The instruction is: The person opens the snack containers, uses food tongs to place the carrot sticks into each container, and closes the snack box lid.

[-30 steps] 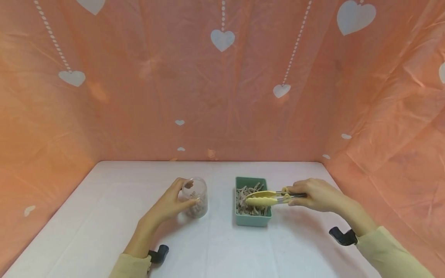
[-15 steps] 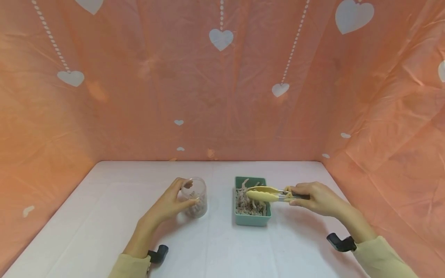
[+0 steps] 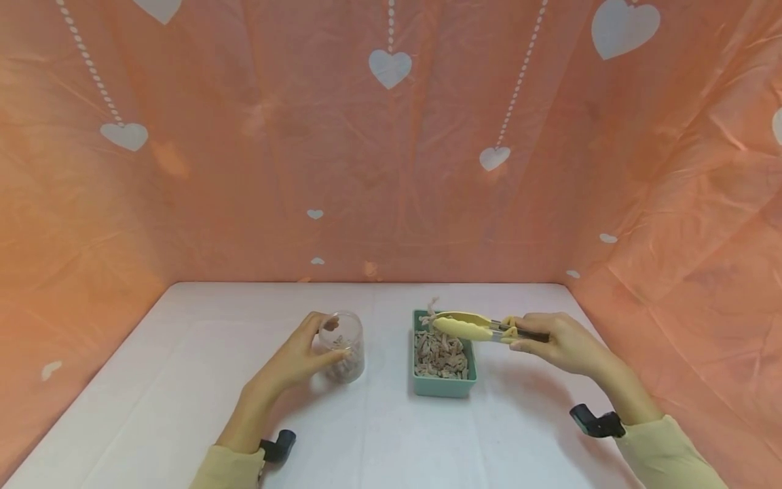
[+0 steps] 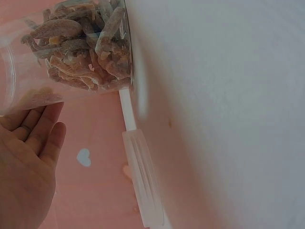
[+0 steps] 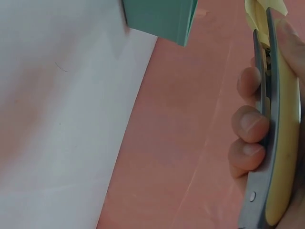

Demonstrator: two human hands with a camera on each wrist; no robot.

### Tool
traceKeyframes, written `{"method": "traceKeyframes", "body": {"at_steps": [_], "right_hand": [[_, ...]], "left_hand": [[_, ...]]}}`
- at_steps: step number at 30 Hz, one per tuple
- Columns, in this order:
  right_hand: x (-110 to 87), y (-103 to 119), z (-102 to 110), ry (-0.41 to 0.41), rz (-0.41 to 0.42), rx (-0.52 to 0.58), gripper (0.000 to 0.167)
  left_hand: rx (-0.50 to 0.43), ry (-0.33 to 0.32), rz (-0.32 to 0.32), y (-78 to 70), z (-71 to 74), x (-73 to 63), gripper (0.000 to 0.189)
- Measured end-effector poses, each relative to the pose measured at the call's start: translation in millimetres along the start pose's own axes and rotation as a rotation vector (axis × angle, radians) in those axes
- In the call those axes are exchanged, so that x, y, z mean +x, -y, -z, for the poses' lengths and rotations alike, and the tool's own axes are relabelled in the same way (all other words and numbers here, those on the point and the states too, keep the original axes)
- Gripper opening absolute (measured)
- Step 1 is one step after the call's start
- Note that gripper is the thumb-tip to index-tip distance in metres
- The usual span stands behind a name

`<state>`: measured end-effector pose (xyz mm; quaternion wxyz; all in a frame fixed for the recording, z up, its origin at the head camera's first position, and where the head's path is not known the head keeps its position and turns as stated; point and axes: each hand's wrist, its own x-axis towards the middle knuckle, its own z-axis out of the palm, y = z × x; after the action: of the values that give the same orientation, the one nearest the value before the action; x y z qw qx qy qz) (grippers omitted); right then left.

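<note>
My left hand (image 3: pixel 308 356) grips a clear jar (image 3: pixel 354 367) standing upright on the table, fingers behind it and thumb in front. Brown-grey dried strips (image 4: pixel 76 47) fill its lower part in the left wrist view. In my right hand (image 3: pixel 565 343) are yellow-tipped tongs (image 3: pixel 467 328), with fingers curled round the metal and yellow handles (image 5: pixel 281 129). The tongs' tips pinch a few strips (image 3: pixel 430 314) over the far end of a green rectangular box (image 3: pixel 442 388). More dried strips (image 3: pixel 441 356) lie inside that box, to the right of the jar.
A translucent ribbed lid (image 4: pixel 143 179) lies close to the jar in the left wrist view. The white-covered table (image 3: pixel 391 441) ends at an orange curtain with white hearts (image 3: pixel 391 170), which also hangs along both sides.
The tongs have risen from among the strips in the box, shifting toward its far end with a few strips between their tips. My left hand and the jar have stayed in place.
</note>
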<state>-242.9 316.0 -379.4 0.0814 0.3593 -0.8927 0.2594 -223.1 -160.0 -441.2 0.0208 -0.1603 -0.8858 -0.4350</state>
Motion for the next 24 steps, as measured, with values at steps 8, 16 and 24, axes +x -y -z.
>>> {"method": "traceKeyframes", "body": {"at_steps": [8,16,24], "right_hand": [[1.1,0.5,2.9,-0.014,0.016,0.007,0.036],[2.4,0.3,2.9,-0.02,0.028,0.005,0.035],[6.9,3.7,6.3,-0.025,0.038,0.002,0.036]], "left_hand": [[-0.006,0.005,0.009,-2.1,0.5,-0.3,0.064],[-0.008,0.004,0.016,-2.2,0.1,0.1,0.067],[0.001,-0.001,-0.008,-3.0,0.2,-0.4,0.065]]}}
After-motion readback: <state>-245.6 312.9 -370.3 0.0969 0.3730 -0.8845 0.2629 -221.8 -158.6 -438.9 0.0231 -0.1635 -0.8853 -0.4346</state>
